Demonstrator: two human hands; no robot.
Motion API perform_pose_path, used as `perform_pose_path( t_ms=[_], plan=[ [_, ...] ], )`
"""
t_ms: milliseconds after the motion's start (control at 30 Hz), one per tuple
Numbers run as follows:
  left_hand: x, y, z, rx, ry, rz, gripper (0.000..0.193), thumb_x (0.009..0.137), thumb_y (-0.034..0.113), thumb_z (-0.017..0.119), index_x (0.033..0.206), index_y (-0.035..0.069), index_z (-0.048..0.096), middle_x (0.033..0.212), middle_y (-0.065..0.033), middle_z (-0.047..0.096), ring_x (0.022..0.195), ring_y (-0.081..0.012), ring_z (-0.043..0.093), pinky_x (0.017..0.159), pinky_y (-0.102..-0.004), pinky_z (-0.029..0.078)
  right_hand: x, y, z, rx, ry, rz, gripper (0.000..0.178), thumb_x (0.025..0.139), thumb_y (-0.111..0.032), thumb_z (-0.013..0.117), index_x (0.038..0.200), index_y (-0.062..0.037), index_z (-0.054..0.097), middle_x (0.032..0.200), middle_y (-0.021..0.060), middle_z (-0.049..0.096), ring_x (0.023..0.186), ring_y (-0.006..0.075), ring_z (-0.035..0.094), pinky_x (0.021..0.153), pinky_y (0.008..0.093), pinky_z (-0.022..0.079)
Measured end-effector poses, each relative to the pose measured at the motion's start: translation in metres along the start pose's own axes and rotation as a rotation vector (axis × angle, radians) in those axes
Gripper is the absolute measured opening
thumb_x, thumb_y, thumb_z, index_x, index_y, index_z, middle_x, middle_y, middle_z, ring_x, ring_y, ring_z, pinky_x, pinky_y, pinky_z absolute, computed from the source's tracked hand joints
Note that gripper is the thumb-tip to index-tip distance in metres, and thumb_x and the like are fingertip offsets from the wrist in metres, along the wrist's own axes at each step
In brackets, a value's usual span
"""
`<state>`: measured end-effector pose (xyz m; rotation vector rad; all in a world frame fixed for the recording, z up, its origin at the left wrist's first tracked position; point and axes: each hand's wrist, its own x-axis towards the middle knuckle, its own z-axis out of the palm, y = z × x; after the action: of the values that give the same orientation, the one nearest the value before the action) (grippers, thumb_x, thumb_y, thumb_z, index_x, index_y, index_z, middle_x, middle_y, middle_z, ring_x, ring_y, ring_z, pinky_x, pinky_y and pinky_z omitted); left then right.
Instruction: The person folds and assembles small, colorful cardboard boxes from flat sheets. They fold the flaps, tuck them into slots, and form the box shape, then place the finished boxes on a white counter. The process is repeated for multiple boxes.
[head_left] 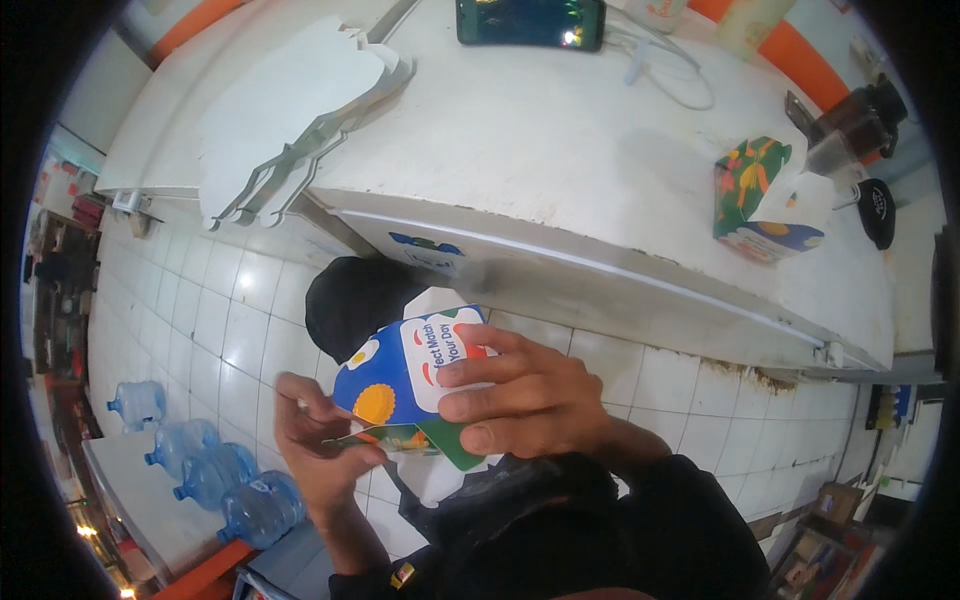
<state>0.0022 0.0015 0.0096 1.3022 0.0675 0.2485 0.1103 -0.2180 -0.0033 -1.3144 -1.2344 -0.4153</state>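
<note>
Over tiles (242,335), left fingers (357,461) and right fingers (500,401) hold a carton (394,377).

My left forearm (355,540) rises bare from its dark cuff, and my left hand (325,440) is closed in a grip, fingers curled and thumb pointing inward across from them. My right arm (690,510) comes in from the lower right, black-sleeved, the wrist bare. My right hand (545,395) lies back upward, its visible fingers slightly bent and reaching leftward, with small gaps between their tips.
</note>
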Motion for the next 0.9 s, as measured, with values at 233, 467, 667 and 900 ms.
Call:
perform_pose_path(
  t_ms=[233,467,667,900],
  plan=[
    [0.001,0.008,0.015,0.199,0.009,-0.049,0.041,0.067,0.013,0.089,0.099,-0.005,0.071,0.099,-0.0144,0.073,0.084,-0.0197,0.071,0.08,-0.0293,0.054,0.006,0.012,-0.006,-0.087,-0.094,-0.079,0.059,0.071,-0.025,0.088,0.123,-0.0186,0.059,0.127,0.0059,0.062,0.121,0.0317,0.059,0.11,0.0593,0.033],
    [0.003,0.008,0.032,0.469,0.151,0.093,0.033,0.074,0.015,0.082,0.098,-0.004,0.07,0.096,-0.0147,0.074,0.082,-0.0217,0.073,0.074,-0.0295,0.056,0.013,0.016,-0.005,0.001,-0.113,0.21,0.033,0.077,-0.022,0.082,0.103,-0.0159,0.064,0.135,0.0091,0.057,0.132,0.0397,0.047,0.106,0.0583,0.037],
    [-0.019,-0.002,0.027,0.762,0.212,0.198,0.064,0.061,0.008,0.087,0.117,-0.004,0.058,0.104,-0.0121,0.069,0.09,-0.0212,0.067,0.078,-0.0326,0.054,0.011,0.023,0.006,0.162,-0.056,0.282,0.043,0.074,-0.013,0.084,0.112,-0.0161,0.065,0.136,0.0148,0.056,0.13,0.043,0.047,0.097,0.0499,0.05],
    [-0.039,-0.002,0.016,1.009,0.036,0.421,0.074,0.066,0.011,0.089,0.128,0.004,0.05,0.12,-0.0134,0.056,0.106,-0.025,0.059,0.088,-0.0365,0.049,0.016,0.023,0.004,0.239,-0.179,0.221,0.063,0.079,-0.015,0.076,0.137,-0.0194,0.053,0.146,0.0141,0.046,0.135,0.0388,0.043,0.106,0.0539,0.043]
  ],
)
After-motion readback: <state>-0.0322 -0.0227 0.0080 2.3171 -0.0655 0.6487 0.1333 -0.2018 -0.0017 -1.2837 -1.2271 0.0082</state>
